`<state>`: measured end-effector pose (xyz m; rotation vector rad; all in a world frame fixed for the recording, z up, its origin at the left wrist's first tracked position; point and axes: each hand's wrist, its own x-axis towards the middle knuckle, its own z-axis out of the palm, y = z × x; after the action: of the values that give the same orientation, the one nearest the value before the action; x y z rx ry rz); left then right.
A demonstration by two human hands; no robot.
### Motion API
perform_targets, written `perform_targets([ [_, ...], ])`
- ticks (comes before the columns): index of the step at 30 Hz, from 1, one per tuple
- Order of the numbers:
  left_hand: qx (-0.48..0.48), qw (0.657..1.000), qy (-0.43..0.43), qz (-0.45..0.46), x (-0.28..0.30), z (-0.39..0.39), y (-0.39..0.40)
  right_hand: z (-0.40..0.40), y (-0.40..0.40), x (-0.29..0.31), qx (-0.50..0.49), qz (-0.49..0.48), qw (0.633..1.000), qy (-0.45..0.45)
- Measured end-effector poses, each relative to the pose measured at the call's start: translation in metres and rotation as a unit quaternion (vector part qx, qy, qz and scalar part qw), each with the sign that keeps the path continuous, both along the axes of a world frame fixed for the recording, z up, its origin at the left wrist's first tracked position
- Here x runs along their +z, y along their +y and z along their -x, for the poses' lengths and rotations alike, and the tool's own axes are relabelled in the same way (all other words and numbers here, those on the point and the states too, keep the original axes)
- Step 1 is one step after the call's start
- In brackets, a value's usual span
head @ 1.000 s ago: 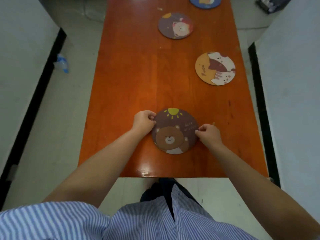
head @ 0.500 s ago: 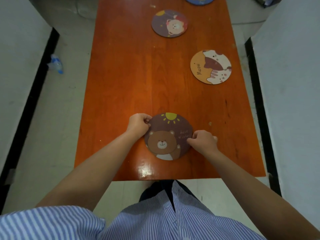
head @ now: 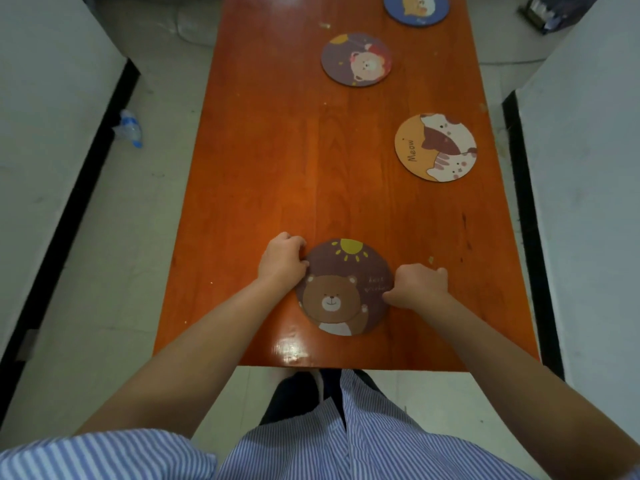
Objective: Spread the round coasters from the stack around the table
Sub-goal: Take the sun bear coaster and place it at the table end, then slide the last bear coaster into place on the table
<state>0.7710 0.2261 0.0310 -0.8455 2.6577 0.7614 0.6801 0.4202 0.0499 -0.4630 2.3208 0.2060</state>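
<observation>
left hand [head: 283, 262]: grip curled on bear coaster [head: 344, 289] edge, 9 o'clock
right hand [head: 417, 285]: grip pinching edge, 3 o'clock
tabletop [head: 277, 168]: cat coaster [head: 435, 147] at 1 o'clock

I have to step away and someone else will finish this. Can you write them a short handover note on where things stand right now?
Left hand: curled on the left edge of the bear coaster.
Right hand: curled on its right edge.
That coaster sits near the table's close edge; whether more lie stacked beneath it cannot be told.
Done: the Meow coaster on the right, the purple coaster further up, the blue coaster at the far end.
Left: place whatever remains; the left side is bare.
</observation>
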Motion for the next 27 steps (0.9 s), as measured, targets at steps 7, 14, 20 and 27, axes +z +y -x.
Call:
perform_targets([
  [7,-0.024,0.996,0.004,0.086,0.007,-0.034,-0.062,-0.021,-0.087,0.006,0.101,0.204,0.957,0.179],
  [14,-0.108,0.987,-0.015,0.12,0.007,-0.072,-0.196,-0.054,-0.226,-0.02,0.074,0.271,0.95,0.139],
  [20,-0.206,0.971,-0.021,0.12,0.009,-0.089,-0.295,-0.084,-0.305,-0.035,-0.023,0.201,0.973,0.107],
  [27,-0.262,0.96,-0.004,0.1,0.009,-0.055,-0.351,-0.086,-0.323,-0.026,-0.068,0.185,0.968,0.154],
])
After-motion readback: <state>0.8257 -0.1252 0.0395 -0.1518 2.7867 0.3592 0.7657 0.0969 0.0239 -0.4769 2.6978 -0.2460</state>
